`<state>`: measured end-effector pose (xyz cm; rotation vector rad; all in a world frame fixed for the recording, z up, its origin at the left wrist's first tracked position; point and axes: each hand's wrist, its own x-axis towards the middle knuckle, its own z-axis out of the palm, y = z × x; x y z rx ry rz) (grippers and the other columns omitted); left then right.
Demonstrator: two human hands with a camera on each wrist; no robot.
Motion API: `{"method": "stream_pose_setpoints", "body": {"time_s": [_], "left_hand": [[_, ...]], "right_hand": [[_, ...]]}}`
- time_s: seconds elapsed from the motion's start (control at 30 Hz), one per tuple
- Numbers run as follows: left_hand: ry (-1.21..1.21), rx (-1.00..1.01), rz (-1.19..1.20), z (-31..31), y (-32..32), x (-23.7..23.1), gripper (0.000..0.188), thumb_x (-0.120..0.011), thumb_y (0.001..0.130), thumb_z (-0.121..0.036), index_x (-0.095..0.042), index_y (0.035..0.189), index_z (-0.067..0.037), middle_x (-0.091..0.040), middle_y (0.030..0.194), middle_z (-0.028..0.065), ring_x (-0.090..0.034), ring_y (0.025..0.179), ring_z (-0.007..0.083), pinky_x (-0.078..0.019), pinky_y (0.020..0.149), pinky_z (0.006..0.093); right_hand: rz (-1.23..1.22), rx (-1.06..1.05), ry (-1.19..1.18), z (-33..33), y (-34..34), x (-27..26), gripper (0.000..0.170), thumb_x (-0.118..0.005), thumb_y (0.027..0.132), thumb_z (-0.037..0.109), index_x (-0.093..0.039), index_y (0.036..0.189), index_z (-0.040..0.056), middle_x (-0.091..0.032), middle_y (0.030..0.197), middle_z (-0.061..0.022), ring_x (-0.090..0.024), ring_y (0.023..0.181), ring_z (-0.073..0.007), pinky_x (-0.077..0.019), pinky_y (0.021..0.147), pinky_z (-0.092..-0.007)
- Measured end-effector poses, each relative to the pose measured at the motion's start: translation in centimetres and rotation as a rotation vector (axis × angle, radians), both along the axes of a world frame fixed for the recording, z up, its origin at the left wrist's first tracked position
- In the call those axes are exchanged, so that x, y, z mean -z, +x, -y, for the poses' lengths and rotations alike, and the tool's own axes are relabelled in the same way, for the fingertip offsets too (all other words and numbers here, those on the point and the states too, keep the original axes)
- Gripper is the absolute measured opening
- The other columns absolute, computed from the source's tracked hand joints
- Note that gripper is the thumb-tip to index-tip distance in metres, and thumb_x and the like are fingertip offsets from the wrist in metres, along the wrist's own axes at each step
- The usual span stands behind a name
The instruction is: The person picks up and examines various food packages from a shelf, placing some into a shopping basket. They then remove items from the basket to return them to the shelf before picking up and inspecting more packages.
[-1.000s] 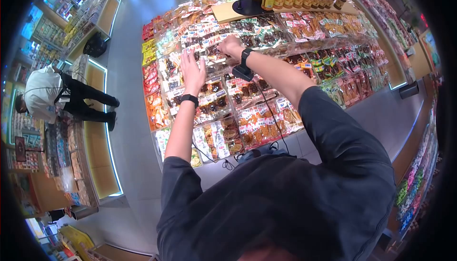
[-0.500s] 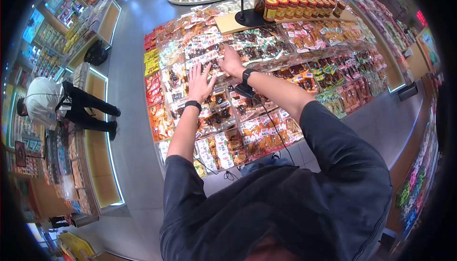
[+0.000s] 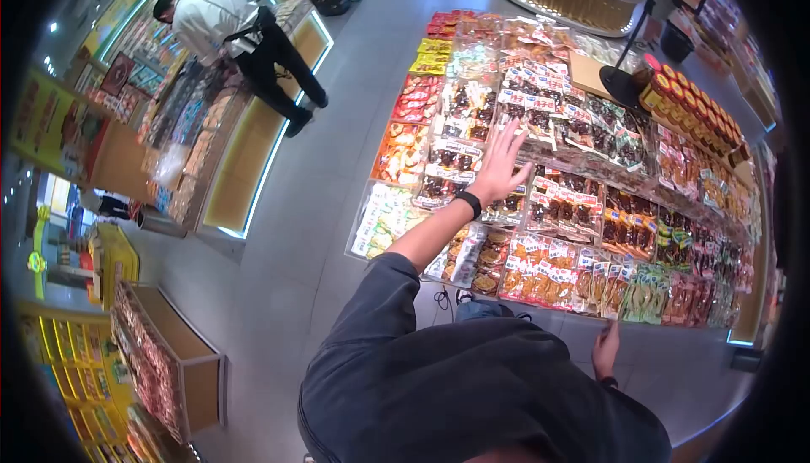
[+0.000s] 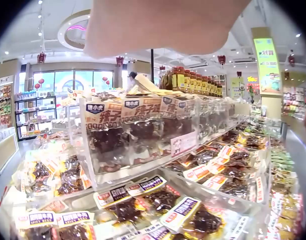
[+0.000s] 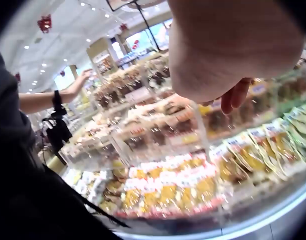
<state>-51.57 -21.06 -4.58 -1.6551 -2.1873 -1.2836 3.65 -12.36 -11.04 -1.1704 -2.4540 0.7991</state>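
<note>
The upright packets [image 4: 139,111] look light, soft, slippery; better pinch their 12 o'clock edge. Left hand [image 3: 503,166] has fingers apart; right hand [image 3: 605,351], I cannot tell.

Bright ceiling lights; right wrist view blurred.

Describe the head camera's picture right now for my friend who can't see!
A person's left hand stretches, fingers out, over rows of shiny food packets, while their right hand is low, near the front ones. Jars stand at the far right, and someone in a white shirt bends over another counter at the left.
</note>
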Motion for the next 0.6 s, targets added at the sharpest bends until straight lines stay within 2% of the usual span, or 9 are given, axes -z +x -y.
{"method": "stream_pose_setpoints", "body": {"time_s": [0.03, 0.13, 0.17, 0.23, 0.27, 0.33, 0.43, 0.47, 0.6], "left_hand": [[0.033, 0.036, 0.043, 1.4, 1.8, 0.0, 0.062, -0.058, 0.094, -0.031, -0.038, 0.145, -0.003, -0.027, 0.156, 0.0256, -0.023, 0.146, 0.0432, -0.0143, 0.123, 0.0518], [-0.031, 0.014, 0.204, 6.2, 8.0, 1.4, 0.047, -0.061, 0.093, -0.020, -0.046, 0.133, 0.000, -0.040, 0.145, 0.0257, -0.038, 0.135, 0.0444, -0.0283, 0.116, 0.0515], [-0.021, -0.006, 0.183, 7.5, 10.1, 3.2, 0.044, -0.061, 0.093, -0.022, -0.048, 0.129, 0.001, -0.044, 0.141, 0.0251, -0.044, 0.131, 0.0423, -0.0368, 0.110, 0.0485], [-0.074, 0.019, 0.247, 10.6, 14.7, 4.6, 0.030, -0.062, 0.093, -0.020, -0.055, 0.114, 0.001, -0.056, 0.121, 0.0200, -0.057, 0.109, 0.0380, -0.0488, 0.090, 0.0422], [-0.156, 0.013, 0.330, 12.1, 17.2, 5.1, 0.019, -0.062, 0.093, -0.018, -0.058, 0.102, -0.002, -0.060, 0.110, 0.0173, -0.059, 0.099, 0.0374, -0.0484, 0.082, 0.0436], [-0.263, -0.044, 0.371, 14.5, 22.1, 9.7, 0.021, -0.059, 0.096, -0.021, -0.058, 0.090, -0.001, -0.063, 0.080, 0.0194, -0.062, 0.078, 0.0405, -0.0481, 0.069, 0.0488], [-0.584, -0.017, 0.435, 18.2, 28.9, 17.3, 0.013, -0.059, 0.088, -0.010, -0.064, 0.082, 0.001, -0.065, 0.079, 0.0249, -0.064, 0.081, 0.0432, -0.0498, 0.073, 0.0503], [-0.602, 0.021, 0.483, 19.5, 31.1, 18.6, 0.008, -0.061, 0.081, -0.007, -0.065, 0.083, 0.000, -0.065, 0.077, 0.0236, -0.064, 0.080, 0.0428, -0.0513, 0.073, 0.0485], [-0.707, 0.058, 0.594, 22.2, 38.1, 23.2, 0.005, -0.064, 0.076, -0.007, -0.066, 0.080, -0.003, -0.067, 0.077, 0.0199, -0.066, 0.078, 0.0396, -0.0533, 0.072, 0.0444]], "right_hand": [[0.110, 0.073, -0.117, 1.1, 4.0, 2.1, 0.043, -0.049, 0.081, -0.014, -0.048, 0.122, -0.0012, -0.056, 0.086, -0.0175, -0.057, 0.073, -0.0320, -0.0473, 0.069, -0.0398], [0.402, 0.225, -0.248, 3.2, 17.0, 11.8, 0.027, -0.051, 0.086, -0.001, -0.054, 0.112, -0.0040, -0.058, 0.078, -0.0202, -0.059, 0.075, -0.0385, -0.0470, 0.069, -0.0464], [0.451, 0.240, -0.285, 4.1, 19.1, 12.9, 0.026, -0.051, 0.086, 0.000, -0.054, 0.111, -0.0042, -0.058, 0.078, -0.0204, -0.060, 0.075, -0.0387, -0.0470, 0.069, -0.0466], [0.522, 0.258, -0.358, 6.1, 23.0, 14.8, 0.025, -0.050, 0.086, 0.002, -0.055, 0.110, -0.0044, -0.058, 0.078, -0.0207, -0.060, 0.076, -0.0392, -0.0470, 0.069, -0.0471], [0.535, 0.253, -0.387, 6.7, 24.6, 15.5, 0.025, -0.050, 0.086, 0.002, -0.055, 0.109, -0.0045, -0.059, 0.078, -0.0209, -0.060, 0.076, -0.0394, -0.0470, 0.069, -0.0474], [0.533, 0.234, -0.431, 7.4, 27.2, 16.6, 0.024, -0.050, 0.087, 0.004, -0.056, 0.108, -0.0048, -0.059, 0.078, -0.0213, -0.060, 0.076, -0.0399, -0.0471, 0.070, -0.0479], [0.498, 0.194, -0.459, 7.2, 31.2, 18.1, 0.023, -0.050, 0.087, 0.007, -0.057, 0.106, -0.0051, -0.060, 0.079, -0.0218, -0.061, 0.076, -0.0405, -0.0471, 0.070, -0.0486], [0.481, 0.181, -0.461, 6.8, 32.7, 18.6, 0.023, -0.050, 0.088, 0.007, -0.057, 0.105, -0.0052, -0.060, 0.079, -0.0220, -0.061, 0.077, -0.0408, -0.0471, 0.070, -0.0489], [0.423, 0.155, -0.449, 5.5, 37.1, 20.1, 0.024, -0.049, 0.089, 0.011, -0.058, 0.103, -0.0057, -0.061, 0.079, -0.0227, -0.061, 0.077, -0.0417, -0.0472, 0.070, -0.0498]]}}
